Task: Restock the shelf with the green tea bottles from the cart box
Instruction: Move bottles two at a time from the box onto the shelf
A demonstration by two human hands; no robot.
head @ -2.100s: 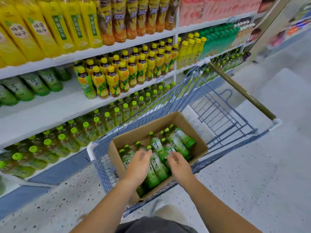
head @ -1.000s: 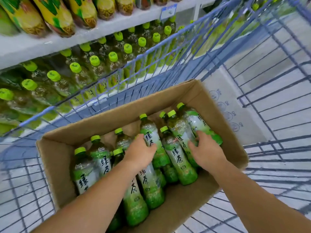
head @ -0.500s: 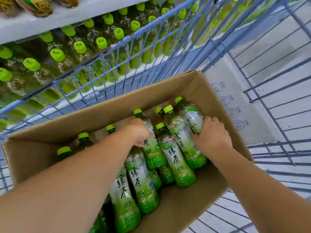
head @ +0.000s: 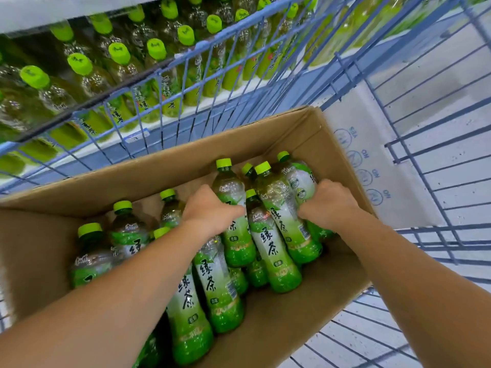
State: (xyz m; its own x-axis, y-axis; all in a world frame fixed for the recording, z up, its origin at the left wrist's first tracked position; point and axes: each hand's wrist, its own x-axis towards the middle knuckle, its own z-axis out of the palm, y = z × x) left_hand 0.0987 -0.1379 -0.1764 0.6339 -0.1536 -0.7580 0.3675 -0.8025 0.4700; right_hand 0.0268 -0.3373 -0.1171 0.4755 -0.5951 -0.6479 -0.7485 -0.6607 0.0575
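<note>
In box [head: 305, 134], bottles [head: 268, 243] lying, caps [head: 262, 167] toward shelf [head: 210, 103]

The left hand [head: 210, 208] and right hand [head: 329, 205] are bare, as are both forearms [head: 111, 301].

Bright, even light — soft shadows, wide-angle bending and blur at edges.

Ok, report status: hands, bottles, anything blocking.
Left hand grips a green tea bottle, right hand grips the rightmost bottle. Both lie in the cardboard box, not yet lifted. Cart's wire side stands between box and shelf.
</note>
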